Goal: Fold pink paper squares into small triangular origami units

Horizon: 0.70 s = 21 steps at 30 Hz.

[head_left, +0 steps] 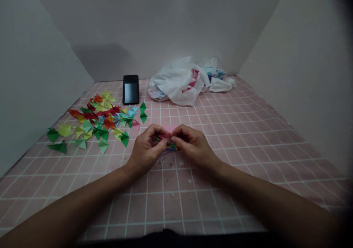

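Observation:
Between the fingertips of both hands is a small folded piece of pink origami paper. My left hand pinches it from the left, and my right hand pinches its other end with thumb and forefinger. Under and behind the fingers lie coloured paper squares, with a lighter pink sheet at the top; the hands cover most of them. To the left of my left hand spreads a loose heap of folded paper cranes in green, yellow, red, orange and blue.
A dark phone stands behind the cranes. Farther back are a white plastic bag with red print, a blue-patterned packet and a crumpled white tissue. Tiny scraps dot the pink checked cloth. Pale walls enclose three sides.

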Motion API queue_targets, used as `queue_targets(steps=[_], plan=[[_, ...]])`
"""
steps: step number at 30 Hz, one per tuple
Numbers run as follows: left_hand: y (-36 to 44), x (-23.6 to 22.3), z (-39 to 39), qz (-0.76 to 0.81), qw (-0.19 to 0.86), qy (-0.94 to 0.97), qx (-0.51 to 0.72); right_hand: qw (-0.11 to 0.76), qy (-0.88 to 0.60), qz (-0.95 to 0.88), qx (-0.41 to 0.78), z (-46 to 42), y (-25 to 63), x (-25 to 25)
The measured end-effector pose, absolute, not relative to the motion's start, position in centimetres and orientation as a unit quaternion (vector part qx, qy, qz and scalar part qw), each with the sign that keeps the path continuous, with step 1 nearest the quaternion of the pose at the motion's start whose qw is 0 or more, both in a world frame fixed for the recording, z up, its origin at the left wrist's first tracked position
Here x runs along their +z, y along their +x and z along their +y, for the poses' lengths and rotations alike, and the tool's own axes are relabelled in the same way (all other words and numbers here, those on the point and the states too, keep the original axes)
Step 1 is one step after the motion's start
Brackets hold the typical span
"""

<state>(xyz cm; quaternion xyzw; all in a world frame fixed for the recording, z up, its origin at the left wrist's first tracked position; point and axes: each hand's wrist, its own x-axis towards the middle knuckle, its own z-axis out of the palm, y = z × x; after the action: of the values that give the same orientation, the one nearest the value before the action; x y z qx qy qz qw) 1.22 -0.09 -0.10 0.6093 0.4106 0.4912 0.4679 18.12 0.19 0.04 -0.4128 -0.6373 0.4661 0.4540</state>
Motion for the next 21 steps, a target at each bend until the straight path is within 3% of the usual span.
queue_targets(steps=[13, 21], plan=[[1.39, -0.08, 0.01, 0.41, 0.505, 0.575, 0.496, 0.464, -0.407, -0.604, 0.504, 0.41, 18.11, -0.36], [1.19, -0.62, -0.19, 0.426, 0.44, 0.631, 0.476, 0.468, -0.399, -0.568, 0.547, 0.57, 17.79, -0.51]])
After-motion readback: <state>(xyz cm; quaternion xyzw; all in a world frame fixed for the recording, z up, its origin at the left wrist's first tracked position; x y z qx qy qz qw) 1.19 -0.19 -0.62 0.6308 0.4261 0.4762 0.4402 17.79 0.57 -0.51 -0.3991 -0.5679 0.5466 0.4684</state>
